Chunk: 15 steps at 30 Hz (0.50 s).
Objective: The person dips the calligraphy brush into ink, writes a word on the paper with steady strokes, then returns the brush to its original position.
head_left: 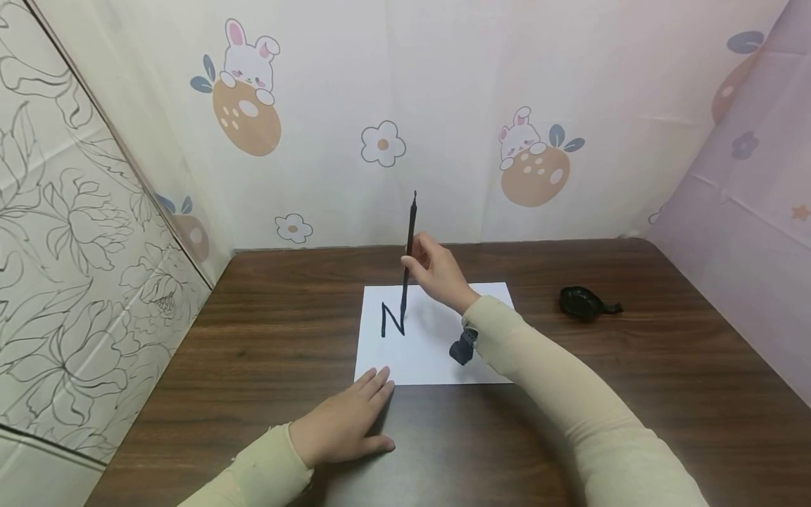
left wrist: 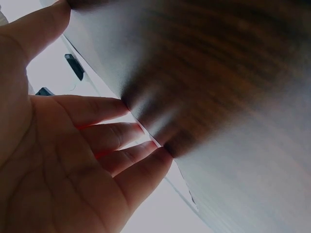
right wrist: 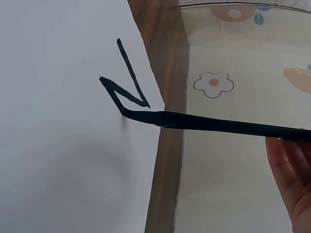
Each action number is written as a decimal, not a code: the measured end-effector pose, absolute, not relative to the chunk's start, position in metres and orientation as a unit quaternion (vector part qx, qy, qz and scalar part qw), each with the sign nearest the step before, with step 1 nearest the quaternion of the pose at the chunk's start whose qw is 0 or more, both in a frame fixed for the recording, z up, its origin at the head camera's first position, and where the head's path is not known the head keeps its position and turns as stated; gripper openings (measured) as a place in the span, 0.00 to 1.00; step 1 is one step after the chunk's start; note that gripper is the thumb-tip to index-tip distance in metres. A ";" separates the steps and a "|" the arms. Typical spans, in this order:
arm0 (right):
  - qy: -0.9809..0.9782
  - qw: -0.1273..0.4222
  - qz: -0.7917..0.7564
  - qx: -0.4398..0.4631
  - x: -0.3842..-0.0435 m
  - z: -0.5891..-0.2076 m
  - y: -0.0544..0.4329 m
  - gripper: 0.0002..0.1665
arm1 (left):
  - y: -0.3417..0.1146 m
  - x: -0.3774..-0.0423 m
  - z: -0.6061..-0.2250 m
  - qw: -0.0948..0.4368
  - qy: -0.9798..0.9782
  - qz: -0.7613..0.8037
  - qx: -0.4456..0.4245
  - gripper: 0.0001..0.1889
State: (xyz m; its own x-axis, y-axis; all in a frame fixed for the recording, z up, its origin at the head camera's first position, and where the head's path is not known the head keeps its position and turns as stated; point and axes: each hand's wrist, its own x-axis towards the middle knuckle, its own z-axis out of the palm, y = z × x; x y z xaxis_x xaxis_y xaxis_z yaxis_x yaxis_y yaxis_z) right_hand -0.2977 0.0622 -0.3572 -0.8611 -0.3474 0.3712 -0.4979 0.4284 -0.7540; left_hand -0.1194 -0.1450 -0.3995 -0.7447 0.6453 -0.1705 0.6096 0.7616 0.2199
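Note:
My right hand (head_left: 440, 274) pinches the dark handle of a writing brush (head_left: 410, 229), held nearly upright over a white sheet of paper (head_left: 437, 362). The right wrist view shows the brush's black tip (right wrist: 138, 115) bent against the paper, at the end of a black stroke. The strokes form an N shape (head_left: 393, 320) on the sheet's left part. My left hand (head_left: 345, 426) lies with fingers extended at the sheet's lower left edge. Seen in the left wrist view, its fingertips (left wrist: 163, 154) touch down along that edge, thumb apart.
A small black dish with a short handle (head_left: 579, 303) stands on the brown wooden table (head_left: 272, 338), right of the paper. A dark device (head_left: 464, 346) is strapped to the right wrist. Printed curtains (head_left: 443, 84) rise behind the table, with a flower-patterned panel (head_left: 76, 232) at left.

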 end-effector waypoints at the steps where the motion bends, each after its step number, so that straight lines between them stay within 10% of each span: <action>1: -0.843 0.082 0.471 0.249 -0.298 -0.357 0.062 0.07 | -0.145 -0.119 -0.399 0.119 0.931 0.076 0.337 0.43; 15: -0.848 0.104 0.462 0.236 -0.306 -0.358 0.062 0.07 | -0.145 -0.119 -0.401 0.120 0.932 0.075 0.334 0.44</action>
